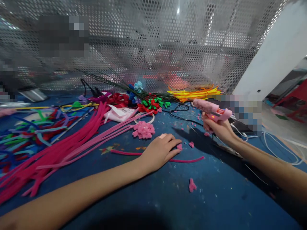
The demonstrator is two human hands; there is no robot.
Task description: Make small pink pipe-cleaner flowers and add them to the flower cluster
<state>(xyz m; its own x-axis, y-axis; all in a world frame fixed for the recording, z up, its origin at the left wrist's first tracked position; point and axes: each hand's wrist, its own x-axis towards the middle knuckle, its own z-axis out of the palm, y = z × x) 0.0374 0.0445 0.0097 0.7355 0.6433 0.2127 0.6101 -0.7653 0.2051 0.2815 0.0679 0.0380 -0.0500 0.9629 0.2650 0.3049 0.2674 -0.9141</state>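
Note:
My left hand point(158, 151) rests palm down on the blue table, fingers spread, its fingertips beside a small pink fuzzy piece point(179, 146). Whether they touch that piece I cannot tell. Beneath this hand runs a dark pink pipe cleaner point(189, 160). In the air to the right, my right hand point(217, 126) is wrapped around a pink hot glue gun point(208, 107) with a lit orange light, its nozzle pointing left. A pink pipe-cleaner flower point(144, 130) lies just beyond my left hand. Other small pink pieces point(192, 185) are scattered on the table.
Long pink pipe cleaners point(79, 137) lie in a bundle at left, beside a multicoloured pile point(35, 134). Yellow pipe cleaners point(194, 93) and red and green flowers point(153, 103) lie along the perforated metal screen point(153, 41). A white cable point(275, 153) loops at right.

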